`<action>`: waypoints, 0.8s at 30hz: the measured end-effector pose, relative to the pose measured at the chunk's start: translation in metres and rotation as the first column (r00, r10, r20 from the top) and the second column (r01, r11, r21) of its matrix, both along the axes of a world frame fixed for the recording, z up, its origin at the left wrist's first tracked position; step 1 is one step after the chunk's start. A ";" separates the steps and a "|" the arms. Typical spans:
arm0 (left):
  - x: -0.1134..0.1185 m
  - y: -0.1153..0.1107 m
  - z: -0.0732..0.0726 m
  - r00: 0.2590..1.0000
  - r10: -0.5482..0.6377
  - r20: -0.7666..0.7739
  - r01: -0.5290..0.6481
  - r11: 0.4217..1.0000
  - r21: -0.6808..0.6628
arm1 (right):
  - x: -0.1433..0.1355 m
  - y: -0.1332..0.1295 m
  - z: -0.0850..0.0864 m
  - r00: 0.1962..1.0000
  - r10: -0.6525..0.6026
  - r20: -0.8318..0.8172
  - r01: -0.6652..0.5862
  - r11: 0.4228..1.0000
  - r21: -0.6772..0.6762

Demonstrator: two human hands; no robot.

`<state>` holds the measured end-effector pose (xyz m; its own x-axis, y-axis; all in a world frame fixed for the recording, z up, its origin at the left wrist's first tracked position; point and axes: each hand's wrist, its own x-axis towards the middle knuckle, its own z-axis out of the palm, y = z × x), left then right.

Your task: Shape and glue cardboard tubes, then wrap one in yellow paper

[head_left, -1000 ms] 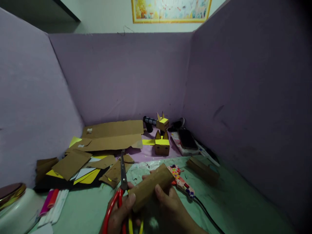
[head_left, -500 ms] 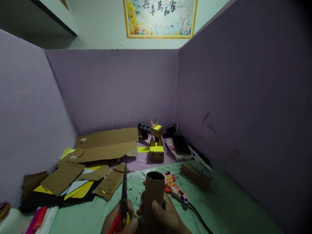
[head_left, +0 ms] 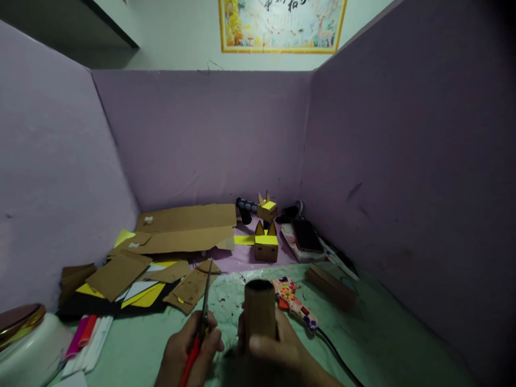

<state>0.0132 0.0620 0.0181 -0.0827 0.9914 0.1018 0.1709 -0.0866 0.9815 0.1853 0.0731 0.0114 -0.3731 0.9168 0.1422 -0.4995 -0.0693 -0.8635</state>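
Observation:
My left hand (head_left: 180, 343) is closed around a pair of red-handled scissors (head_left: 206, 302), the blades together and pointing up and away from me. Beside it, my right hand (head_left: 288, 346) grips a brown cardboard tube (head_left: 260, 314) upright, its dark round opening facing up. The thumb lies across the tube's near side; most of the other fingers are hidden behind it. A dark brown shape below the tube is too shadowed to make out. Just beyond my right hand lies a flower-patterned glue gun (head_left: 297, 307) with a black cord.
Cardboard sheets (head_left: 189, 241) and yellow and white paper scraps (head_left: 147, 295) lie at left. Markers (head_left: 91, 341) and a white jar (head_left: 34, 349) stand nearer. Small cardboard boxes with pointed ears (head_left: 266, 251) sit behind. A phone (head_left: 307, 235) and folded cardboard (head_left: 331, 286) lie right. Purple panels (head_left: 209, 134) enclose the table.
The view has shifted, so the surroundings sit higher and further right. The scissors and the tube stay in the same hands. The tube's top now tips more away from me.

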 end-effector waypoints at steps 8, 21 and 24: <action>-0.002 -0.003 0.008 0.959 -0.170 0.226 0.210 0.964 -0.163 | 0.000 0.012 0.006 0.907 -0.109 -0.406 -0.203 0.732 -0.650; -0.003 -0.004 0.006 0.968 -0.172 0.180 0.205 0.962 -0.183 | -0.005 0.016 0.001 0.882 -0.052 -0.469 -0.322 0.661 -0.678; -0.002 -0.004 0.006 0.970 -0.168 0.175 0.201 0.960 -0.194 | -0.005 0.017 0.003 0.892 -0.063 -0.448 -0.290 0.681 -0.673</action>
